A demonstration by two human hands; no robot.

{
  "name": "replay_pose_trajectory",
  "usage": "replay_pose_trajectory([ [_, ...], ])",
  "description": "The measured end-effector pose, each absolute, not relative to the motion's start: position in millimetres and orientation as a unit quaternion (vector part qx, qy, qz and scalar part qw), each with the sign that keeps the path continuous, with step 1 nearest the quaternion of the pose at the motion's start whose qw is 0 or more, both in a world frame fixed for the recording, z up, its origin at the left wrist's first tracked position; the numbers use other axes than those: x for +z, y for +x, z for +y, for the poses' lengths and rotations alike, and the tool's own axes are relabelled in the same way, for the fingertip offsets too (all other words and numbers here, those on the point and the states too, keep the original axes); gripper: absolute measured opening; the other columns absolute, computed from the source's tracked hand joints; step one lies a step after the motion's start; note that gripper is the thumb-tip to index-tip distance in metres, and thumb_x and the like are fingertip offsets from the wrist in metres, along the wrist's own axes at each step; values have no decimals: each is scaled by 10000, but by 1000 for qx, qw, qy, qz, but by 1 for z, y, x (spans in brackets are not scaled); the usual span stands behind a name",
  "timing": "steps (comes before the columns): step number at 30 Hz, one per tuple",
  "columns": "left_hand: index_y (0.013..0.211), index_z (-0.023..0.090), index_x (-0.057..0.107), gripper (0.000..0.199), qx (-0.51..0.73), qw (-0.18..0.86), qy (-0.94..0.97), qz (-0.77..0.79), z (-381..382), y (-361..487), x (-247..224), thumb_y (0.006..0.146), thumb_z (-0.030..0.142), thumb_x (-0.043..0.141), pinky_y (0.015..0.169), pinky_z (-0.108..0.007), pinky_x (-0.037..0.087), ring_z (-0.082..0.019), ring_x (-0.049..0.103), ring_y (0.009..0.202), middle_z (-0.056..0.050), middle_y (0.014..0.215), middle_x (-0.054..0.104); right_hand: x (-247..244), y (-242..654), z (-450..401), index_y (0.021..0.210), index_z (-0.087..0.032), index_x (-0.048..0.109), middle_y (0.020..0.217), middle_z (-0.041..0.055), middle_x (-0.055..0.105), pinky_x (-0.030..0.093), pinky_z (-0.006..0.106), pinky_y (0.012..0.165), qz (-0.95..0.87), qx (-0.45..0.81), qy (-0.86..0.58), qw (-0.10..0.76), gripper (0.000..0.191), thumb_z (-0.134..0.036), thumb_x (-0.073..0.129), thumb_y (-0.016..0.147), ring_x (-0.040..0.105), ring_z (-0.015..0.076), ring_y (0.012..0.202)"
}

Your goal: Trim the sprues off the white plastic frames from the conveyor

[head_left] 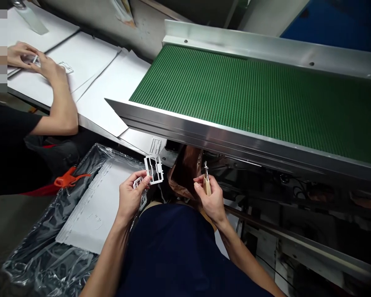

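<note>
Head view: your left grip (130, 199) is narrow, pinching a white plastic frame (153, 170) by its lower edge, held up clear of the plastic sheeting (34, 264), likely for a clean view. A smaller white piece (138, 182) sits against your fingers. Your right grip (212, 200) is closed around a wood-handled knife (207, 185), tip up, near the frame but not touching.

Plastic-wrapped tray (40, 251) bearing a white die-cut sheet (92, 210), an orange clamp (68, 178) on its edge
</note>
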State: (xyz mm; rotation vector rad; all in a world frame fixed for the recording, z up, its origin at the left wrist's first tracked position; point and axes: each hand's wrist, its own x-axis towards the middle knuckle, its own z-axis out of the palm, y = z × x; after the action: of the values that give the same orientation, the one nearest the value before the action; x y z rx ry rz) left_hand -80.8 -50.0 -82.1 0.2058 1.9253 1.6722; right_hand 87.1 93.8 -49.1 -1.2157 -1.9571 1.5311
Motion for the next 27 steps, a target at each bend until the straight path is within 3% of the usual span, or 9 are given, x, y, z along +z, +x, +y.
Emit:
replay_pose_trajectory([
  [27,895,173,664,261,644,300,18,704,-52,-91,-81,688,316,731,555,-190,429,-99,522,597,-12,765,636,-55,76,91,946,-172,556,883,50,608,459,293,722,-709,538,-429,152,213,-309,555,783,559,151,769],
])
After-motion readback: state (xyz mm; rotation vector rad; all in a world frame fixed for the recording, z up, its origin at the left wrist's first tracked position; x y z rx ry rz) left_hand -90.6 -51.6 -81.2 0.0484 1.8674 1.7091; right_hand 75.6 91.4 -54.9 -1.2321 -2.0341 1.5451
